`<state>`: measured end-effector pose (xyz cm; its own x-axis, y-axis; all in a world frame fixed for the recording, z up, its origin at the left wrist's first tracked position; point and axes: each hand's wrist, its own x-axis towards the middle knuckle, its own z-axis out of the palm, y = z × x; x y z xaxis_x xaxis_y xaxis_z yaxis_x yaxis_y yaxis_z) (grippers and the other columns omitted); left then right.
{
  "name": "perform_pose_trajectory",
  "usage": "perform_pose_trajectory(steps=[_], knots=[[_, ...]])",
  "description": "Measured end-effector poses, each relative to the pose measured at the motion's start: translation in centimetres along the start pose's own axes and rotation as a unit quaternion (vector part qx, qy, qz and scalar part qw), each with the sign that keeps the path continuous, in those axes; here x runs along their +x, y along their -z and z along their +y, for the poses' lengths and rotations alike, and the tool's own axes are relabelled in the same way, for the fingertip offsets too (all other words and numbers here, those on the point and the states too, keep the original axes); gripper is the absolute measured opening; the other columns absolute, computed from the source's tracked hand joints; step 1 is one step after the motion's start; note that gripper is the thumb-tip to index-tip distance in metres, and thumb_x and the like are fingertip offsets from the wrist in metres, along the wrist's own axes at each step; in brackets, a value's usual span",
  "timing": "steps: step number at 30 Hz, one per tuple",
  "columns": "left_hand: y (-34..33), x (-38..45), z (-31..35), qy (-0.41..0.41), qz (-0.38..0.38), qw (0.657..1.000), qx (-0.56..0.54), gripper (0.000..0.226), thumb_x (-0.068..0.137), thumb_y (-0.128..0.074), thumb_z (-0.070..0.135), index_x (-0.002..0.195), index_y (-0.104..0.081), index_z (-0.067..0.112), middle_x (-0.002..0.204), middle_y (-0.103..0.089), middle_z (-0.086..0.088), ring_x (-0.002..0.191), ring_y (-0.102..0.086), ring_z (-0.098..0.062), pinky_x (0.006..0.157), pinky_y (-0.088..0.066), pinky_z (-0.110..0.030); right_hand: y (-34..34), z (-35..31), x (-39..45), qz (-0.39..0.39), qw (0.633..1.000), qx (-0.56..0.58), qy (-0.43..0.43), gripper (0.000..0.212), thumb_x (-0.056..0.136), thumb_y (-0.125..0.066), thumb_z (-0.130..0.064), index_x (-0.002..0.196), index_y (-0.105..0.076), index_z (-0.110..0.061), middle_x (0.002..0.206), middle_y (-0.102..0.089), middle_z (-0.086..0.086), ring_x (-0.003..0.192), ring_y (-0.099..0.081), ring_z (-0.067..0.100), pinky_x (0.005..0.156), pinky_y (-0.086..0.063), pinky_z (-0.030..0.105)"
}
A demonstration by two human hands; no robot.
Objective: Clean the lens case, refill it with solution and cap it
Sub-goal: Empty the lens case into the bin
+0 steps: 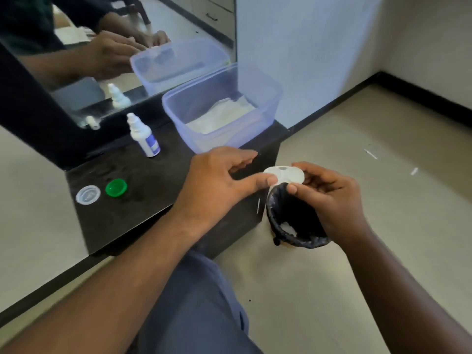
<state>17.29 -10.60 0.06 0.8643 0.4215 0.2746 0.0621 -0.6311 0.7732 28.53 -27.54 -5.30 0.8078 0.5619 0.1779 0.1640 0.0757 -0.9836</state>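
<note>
I see both caps (pixel 116 187) off near the worktop's left edge; right hand (pixel 329 200) pinches the case (pixel 283 174) over the bin (pixel 293 221), left hand (pixel 219 180) touching it, fingers loose; refilling and capping remain.

solution bottle (pixel 143 136) beside tub (pixel 265 98), caps (pixel 116 187) apart

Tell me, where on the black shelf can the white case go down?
Bare shelf lies between the green cap and the left hand, and in front of the solution bottle. It is crowded at the far right, where the plastic tub sits. The right hand holds the lens case above the bin.
</note>
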Motion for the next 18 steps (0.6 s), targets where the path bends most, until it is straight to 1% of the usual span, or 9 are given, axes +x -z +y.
perform_pose_trajectory(steps=[2,4,6,8,9,11,14,16,18], knots=[[-1.7,2.5,0.3,-0.040,-0.024,0.998,0.042,0.049,0.076,-0.077,0.042,0.114,-0.072,0.013,0.112,-0.072,-0.001,0.103,-0.065,-0.009,0.092,-0.052,-0.026,2.1,1.0,0.4,0.038,0.999,0.002,-0.014,0.033,0.074,-0.073,0.004,0.103,-0.070,-0.013,0.082,-0.073,-0.010,0.076,-0.066,0.006,0.075,-0.052,0.019],[-3.5,5.2,0.3,-0.089,-0.066,0.990,0.093,0.042,0.083,-0.072,0.037,0.115,-0.071,0.010,0.116,-0.070,-0.004,0.109,-0.064,-0.016,0.095,-0.049,-0.029,4.1,2.1,0.7,0.063,0.997,-0.015,-0.032,0.033,0.074,-0.075,0.001,0.104,-0.070,-0.013,0.081,-0.073,-0.009,0.076,-0.066,0.006,0.075,-0.052,0.020],[-4.8,7.3,-0.1,-0.130,-0.110,0.974,0.148,0.040,0.088,-0.065,0.032,0.119,-0.068,0.007,0.120,-0.068,-0.007,0.112,-0.063,-0.022,0.097,-0.049,-0.037,5.7,3.3,1.1,0.074,0.996,-0.031,-0.045,0.034,0.074,-0.076,0.000,0.104,-0.070,-0.016,0.082,-0.073,-0.009,0.077,-0.067,0.007,0.076,-0.052,0.021],[-5.6,8.6,-0.8,-0.139,-0.141,0.964,0.180,0.037,0.093,-0.062,0.025,0.124,-0.064,0.006,0.126,-0.065,-0.009,0.116,-0.060,-0.025,0.099,-0.048,-0.039,6.9,4.7,1.6,0.086,0.994,-0.038,-0.056,0.036,0.073,-0.076,0.001,0.105,-0.069,-0.014,0.084,-0.074,-0.005,0.080,-0.068,0.011,0.080,-0.054,0.026],[-5.8,9.0,-1.2,-0.142,-0.147,0.961,0.186,0.036,0.094,-0.061,0.023,0.126,-0.063,0.006,0.129,-0.063,-0.009,0.118,-0.059,-0.026,0.099,-0.046,-0.038,7.4,5.3,1.8,0.091,0.993,-0.041,-0.062,0.037,0.073,-0.076,0.002,0.106,-0.069,-0.012,0.083,-0.074,-0.004,0.079,-0.068,0.012,0.080,-0.055,0.027],[-6.4,9.3,-2.1,-0.149,-0.152,0.956,0.200,0.035,0.095,-0.059,0.020,0.127,-0.062,0.006,0.134,-0.060,-0.008,0.121,-0.057,-0.025,0.100,-0.045,-0.037,8.2,6.7,2.4,0.093,0.992,-0.049,-0.076,0.037,0.074,-0.075,0.005,0.107,-0.068,-0.010,0.076,-0.073,-0.004,0.073,-0.067,0.012,0.076,-0.055,0.025],[-6.7,9.3,-3.1,-0.157,-0.149,0.953,0.211,0.034,0.095,-0.058,0.019,0.126,-0.063,0.008,0.136,-0.059,-0.005,0.122,-0.057,-0.022,0.099,-0.046,-0.036,8.8,8.9,3.3,0.085,0.988,-0.082,-0.101,0.036,0.074,-0.075,0.004,0.105,-0.068,-0.014,0.073,-0.070,-0.001,0.068,-0.064,0.013,0.074,-0.056,0.028],[-6.7,9.4,-3.3,-0.155,-0.148,0.955,0.207,0.033,0.094,-0.059,0.019,0.125,-0.064,0.008,0.135,-0.059,-0.004,0.121,-0.058,-0.022,0.099,-0.048,-0.038,8.9,10.7,3.9,0.069,0.983,-0.132,-0.111,0.036,0.074,-0.077,-0.001,0.106,-0.069,-0.016,0.073,-0.068,0.003,0.066,-0.063,0.014,0.076,-0.057,0.031],[-6.7,9.6,-3.3,-0.154,-0.147,0.955,0.205,0.034,0.094,-0.059,0.019,0.126,-0.063,0.008,0.137,-0.058,-0.004,0.123,-0.056,-0.022,0.100,-0.047,-0.039,8.8,12.3,4.4,0.049,0.972,-0.200,-0.110,0.037,0.074,-0.078,-0.003,0.106,-0.069,-0.019,0.073,-0.065,0.000,0.064,-0.060,0.012,0.076,-0.055,0.029]])
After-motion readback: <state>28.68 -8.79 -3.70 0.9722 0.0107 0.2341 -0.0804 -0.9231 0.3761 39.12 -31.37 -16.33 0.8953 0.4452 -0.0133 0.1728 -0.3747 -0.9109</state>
